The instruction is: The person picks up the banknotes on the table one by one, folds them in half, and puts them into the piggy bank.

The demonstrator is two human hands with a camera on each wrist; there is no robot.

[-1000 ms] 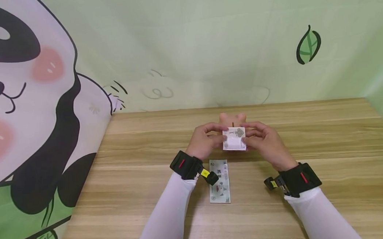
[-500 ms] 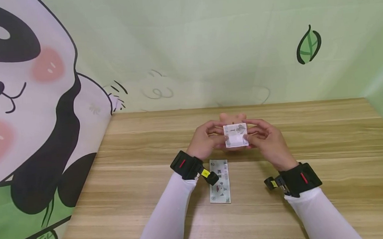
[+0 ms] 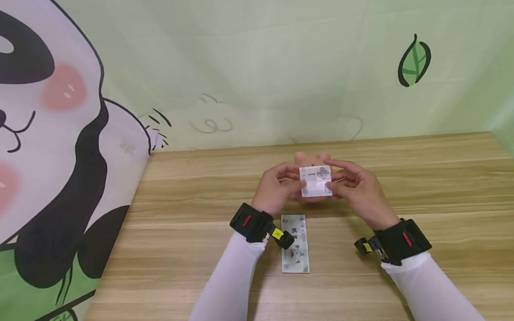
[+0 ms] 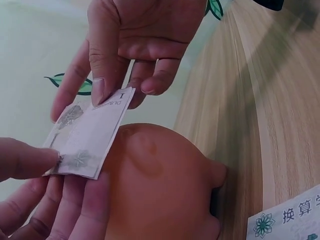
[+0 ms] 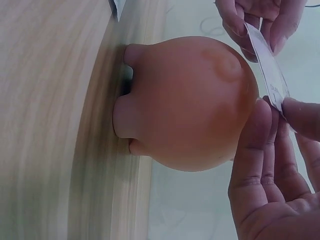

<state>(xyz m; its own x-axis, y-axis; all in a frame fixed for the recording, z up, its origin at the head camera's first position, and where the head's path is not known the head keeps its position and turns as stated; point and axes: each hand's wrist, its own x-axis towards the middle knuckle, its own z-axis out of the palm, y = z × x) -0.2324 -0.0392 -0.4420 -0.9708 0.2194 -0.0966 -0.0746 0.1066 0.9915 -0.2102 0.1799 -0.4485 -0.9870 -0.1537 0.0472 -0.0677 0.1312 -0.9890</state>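
Both hands hold a folded paper note (image 3: 316,182), printed with a 1, by its opposite short sides. My left hand (image 3: 277,188) pinches its left side between thumb and fingers; my right hand (image 3: 357,188) pinches the right side the same way. In the left wrist view the folded note (image 4: 85,137) shows layered edges. Right by the note stands an orange-pink piggy bank (image 5: 190,105), round with stubby legs and a curled tail. In the head view the note overlaps the piggy bank's top (image 3: 301,157), and its slot is mostly hidden.
A flat note marked 2 (image 3: 295,261) lies on the wooden table (image 3: 188,199), nearer the body, partly under the left wrist camera (image 3: 284,240). A green cloth backdrop (image 3: 255,57) hangs behind, with a printed panda (image 3: 55,114) at left.
The folded note has moved slightly away from the body and now covers more of the piggy bank's top. Both hands keep their hold; the flat note has not moved.
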